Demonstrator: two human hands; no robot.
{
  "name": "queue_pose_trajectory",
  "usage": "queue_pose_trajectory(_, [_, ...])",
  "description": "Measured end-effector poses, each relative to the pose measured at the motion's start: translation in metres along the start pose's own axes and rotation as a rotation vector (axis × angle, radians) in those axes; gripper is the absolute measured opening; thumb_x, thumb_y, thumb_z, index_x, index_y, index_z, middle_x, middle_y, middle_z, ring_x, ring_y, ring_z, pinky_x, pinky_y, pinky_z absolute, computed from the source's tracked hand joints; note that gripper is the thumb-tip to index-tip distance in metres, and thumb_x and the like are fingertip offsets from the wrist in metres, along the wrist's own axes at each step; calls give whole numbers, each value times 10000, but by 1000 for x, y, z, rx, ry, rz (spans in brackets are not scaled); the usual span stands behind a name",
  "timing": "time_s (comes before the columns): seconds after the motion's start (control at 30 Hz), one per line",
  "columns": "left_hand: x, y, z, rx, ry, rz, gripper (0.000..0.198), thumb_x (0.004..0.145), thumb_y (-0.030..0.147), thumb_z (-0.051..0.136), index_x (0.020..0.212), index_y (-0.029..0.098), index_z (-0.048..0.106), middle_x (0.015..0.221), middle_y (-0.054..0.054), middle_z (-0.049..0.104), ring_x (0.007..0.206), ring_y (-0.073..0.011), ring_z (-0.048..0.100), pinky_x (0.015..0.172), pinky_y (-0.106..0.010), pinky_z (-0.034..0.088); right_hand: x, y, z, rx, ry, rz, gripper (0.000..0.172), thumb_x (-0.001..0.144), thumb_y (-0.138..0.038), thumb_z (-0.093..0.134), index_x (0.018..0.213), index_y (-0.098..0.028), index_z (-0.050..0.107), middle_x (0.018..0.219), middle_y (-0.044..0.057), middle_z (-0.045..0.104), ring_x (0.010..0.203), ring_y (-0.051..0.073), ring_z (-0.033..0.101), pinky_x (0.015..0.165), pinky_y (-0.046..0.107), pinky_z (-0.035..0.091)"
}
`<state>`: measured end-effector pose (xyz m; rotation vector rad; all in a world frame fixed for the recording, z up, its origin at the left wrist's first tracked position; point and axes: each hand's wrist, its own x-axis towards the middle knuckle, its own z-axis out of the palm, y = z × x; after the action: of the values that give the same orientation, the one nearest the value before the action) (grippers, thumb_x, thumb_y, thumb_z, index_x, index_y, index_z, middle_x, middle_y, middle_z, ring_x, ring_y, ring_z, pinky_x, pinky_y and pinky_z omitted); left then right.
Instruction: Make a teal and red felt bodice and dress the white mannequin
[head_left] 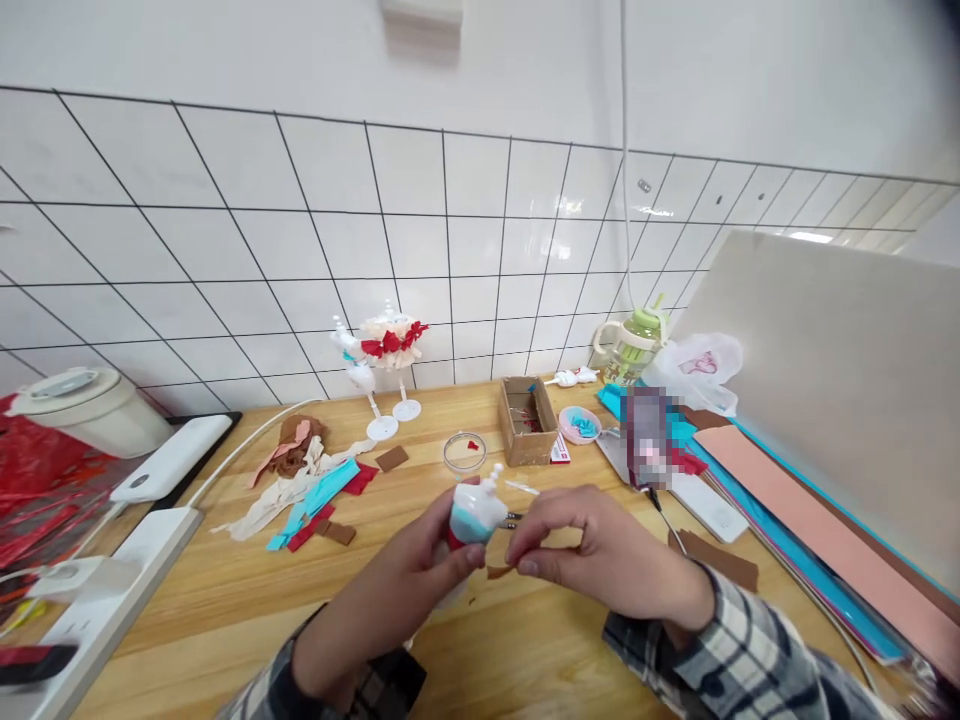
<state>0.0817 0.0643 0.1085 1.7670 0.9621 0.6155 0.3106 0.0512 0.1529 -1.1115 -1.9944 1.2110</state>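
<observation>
My left hand [435,555] is wrapped round a small white doll-like figure [480,508] that has a light blue band and some red on it. Its lower part is hidden by my fingers. Close to its right, my right hand [592,545] pinches a small brown strip [498,573] between thumb and forefinger. Two thin dark metal tips [513,520] poke out beside my right fingers toward the figure; the rest of that tool is hidden. Behind the hands lie a clear ring-shaped dish [465,453] and an open cardboard box [529,440].
Two more white figures on stands [382,428] are at the back, one with a cream and red ruffle. Coloured strips [315,503] lie left. A pink bowl [580,425], green-lidded bottle [637,340], phone-like device [649,440] and coloured sheets [810,525] occupy the right.
</observation>
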Motion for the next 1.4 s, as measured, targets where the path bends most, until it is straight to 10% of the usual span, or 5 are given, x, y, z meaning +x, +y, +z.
queue_pose_trajectory(0.33, [-17, 2, 19, 282, 162, 25, 673, 925, 299, 441, 1505, 258, 103, 1460, -141, 419, 1324, -314, 414, 1037, -525, 396, 30, -47, -4, -471, 4, 35, 201, 756, -191, 643, 809, -236, 454, 669, -65, 616, 587, 109, 539, 492, 219, 306])
queue_pose_trajectory(0.83, [-16, 23, 19, 210, 150, 96, 363, 990, 396, 235, 1145, 251, 530, 955, -48, 648, 873, -208, 579, 841, -351, 473, 34, -52, 5, -711, 40, 10, 219, 747, -183, 636, 762, -227, 422, 638, -50, 586, 561, 121, 476, 496, 243, 227])
queue_pose_trajectory(1.4, [-24, 24, -1, -236, 141, 57, 362, 943, 469, 391, 1146, 229, 570, 866, -28, 668, 773, -180, 600, 703, -275, 486, 5, -30, -14, 85, 71, 188, 163, 802, -343, 658, 813, -181, 641, 715, 12, 680, 659, 118, 622, 600, 226, 470])
